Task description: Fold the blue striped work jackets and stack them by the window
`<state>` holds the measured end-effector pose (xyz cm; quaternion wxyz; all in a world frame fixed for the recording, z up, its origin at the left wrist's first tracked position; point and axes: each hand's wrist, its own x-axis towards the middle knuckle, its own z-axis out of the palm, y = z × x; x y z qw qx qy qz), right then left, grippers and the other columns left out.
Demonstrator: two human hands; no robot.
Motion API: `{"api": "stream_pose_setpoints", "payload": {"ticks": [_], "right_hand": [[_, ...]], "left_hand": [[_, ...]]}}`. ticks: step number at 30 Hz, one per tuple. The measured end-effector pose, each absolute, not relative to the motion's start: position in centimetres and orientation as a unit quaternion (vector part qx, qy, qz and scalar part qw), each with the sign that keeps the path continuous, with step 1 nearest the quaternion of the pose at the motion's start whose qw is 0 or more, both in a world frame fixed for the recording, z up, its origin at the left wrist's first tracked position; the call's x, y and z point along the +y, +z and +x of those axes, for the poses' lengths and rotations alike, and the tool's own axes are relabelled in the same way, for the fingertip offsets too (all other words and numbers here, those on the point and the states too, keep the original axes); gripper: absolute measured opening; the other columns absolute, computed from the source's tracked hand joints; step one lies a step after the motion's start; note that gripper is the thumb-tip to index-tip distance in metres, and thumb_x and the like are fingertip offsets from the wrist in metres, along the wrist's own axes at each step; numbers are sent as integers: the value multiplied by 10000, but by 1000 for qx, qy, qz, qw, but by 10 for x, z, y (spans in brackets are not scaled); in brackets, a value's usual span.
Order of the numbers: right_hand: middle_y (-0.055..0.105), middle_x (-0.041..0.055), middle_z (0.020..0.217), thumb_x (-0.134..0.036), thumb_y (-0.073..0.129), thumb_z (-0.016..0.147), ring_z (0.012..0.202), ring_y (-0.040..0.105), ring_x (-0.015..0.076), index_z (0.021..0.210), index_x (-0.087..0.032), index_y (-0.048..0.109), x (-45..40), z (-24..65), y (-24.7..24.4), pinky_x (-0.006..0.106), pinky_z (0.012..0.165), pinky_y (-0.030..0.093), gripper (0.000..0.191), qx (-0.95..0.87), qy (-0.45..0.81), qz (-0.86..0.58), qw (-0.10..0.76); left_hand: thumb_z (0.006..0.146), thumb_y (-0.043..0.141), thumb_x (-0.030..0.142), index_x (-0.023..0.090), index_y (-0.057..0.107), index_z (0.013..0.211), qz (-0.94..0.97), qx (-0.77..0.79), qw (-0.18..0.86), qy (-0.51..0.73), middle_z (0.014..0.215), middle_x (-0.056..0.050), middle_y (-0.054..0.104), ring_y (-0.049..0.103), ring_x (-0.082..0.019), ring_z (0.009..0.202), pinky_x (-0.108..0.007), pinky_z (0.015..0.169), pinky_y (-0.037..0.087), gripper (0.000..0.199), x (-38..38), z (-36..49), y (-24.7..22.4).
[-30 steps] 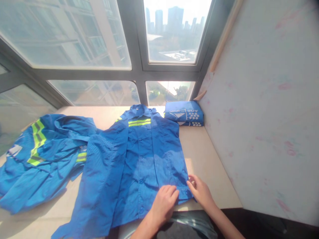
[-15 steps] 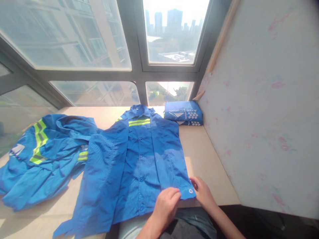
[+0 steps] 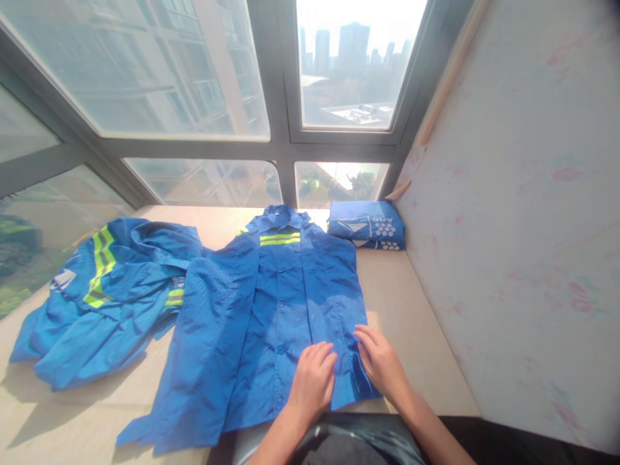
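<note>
A blue buttoned shirt [image 3: 281, 303] with a yellow-green reflective chest band lies spread out, collar toward the window, its left-hand sleeve hanging down along the body. My left hand [image 3: 312, 378] rests on the lower right part of the shirt, fingers bent and slightly apart. Over the shirt's lower right edge is my right hand [image 3: 380, 361], fingers spread and partly curled, touching or just above the cloth. Between the two hands the right-hand sleeve end is folded up onto the shirt, and its cuff button is hidden.
A crumpled blue garment [image 3: 121, 290] with reflective bands lies at the left, against the spread shirt. Folded blue clothes [image 3: 367, 224] are stacked at the back right. The pale tabletop [image 3: 411, 310] borders a patterned wall [image 3: 513, 226] at right and windows behind.
Both hands have moved up the shirt and come off the cuff. The sleeve end has been turned up and its button is out of sight. The view has shifted slightly.
</note>
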<state>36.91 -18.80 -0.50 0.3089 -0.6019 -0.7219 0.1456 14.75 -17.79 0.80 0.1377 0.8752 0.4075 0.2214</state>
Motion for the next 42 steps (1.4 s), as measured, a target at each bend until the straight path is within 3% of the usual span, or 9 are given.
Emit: {"api": "stream_pose_setpoints", "payload": {"ticks": [3,6,12,23,28,34,37,42], "right_hand": [[581,97,1448,-141,414,958,1384,488,255,1319,-200,636,-175,340,-4,456,1129,452,428,-782,107,-558,258],[439,103,1576,-193,501,938,1478,350,305,1416,-190,565,-171,324,-13,516,1172,374,482,-809,78,-547,198],[323,106,1636,-302,546,946,1508,287,330,1508,-220,468,-175,323,-37,554,1210,258,573,-816,56,-556,150],[343,84,1629,-338,500,979,1490,330,336,1537,-252,428,-188,323,-48,553,1202,263,569,-815,42,-552,170],[359,88,1620,-374,507,984,1471,366,341,1542,-257,419,-188,326,-59,550,1185,289,577,-824,9,-540,172],[370,74,1616,-396,510,982,1452,399,346,1554,-286,398,-188,328,-62,553,1173,320,593,-826,13,-535,180],[368,60,1617,-398,510,977,1442,415,350,1580,-308,339,-188,329,-61,553,1157,343,633,-829,-2,-532,172],[402,50,1596,-402,531,951,1387,488,353,1600,-326,286,-184,330,-63,524,1090,417,698,-839,-49,-515,169]], "left_hand": [[915,485,146,181,662,1207,863,461,78,193,1336,-137,653,584,-307,1269,-539,1031,494,343,-165,128,6],[921,505,172,182,657,1240,851,492,46,177,1369,-143,635,562,-314,1304,-555,1052,473,353,-162,107,-2],[951,503,241,212,643,1316,820,551,2,158,1448,-141,581,506,-317,1368,-560,1111,410,392,-172,66,-20],[1016,349,387,178,532,1462,595,797,-103,4,1591,-178,392,342,-374,1464,-599,1155,294,525,-161,-86,-6],[990,410,409,175,553,1444,602,794,-83,-33,1531,-204,466,405,-379,1415,-586,1125,329,530,-152,-101,-10],[987,300,185,181,586,1404,578,807,-114,48,1556,-96,461,354,-297,1439,-448,1150,325,505,-62,-142,35],[982,360,212,198,516,1462,567,822,-58,11,1609,-96,382,307,-337,1453,-538,1156,275,505,-7,-169,37],[1014,333,319,196,467,1485,558,830,-4,-9,1572,-143,418,363,-351,1390,-600,1107,291,505,44,-196,18]]}}
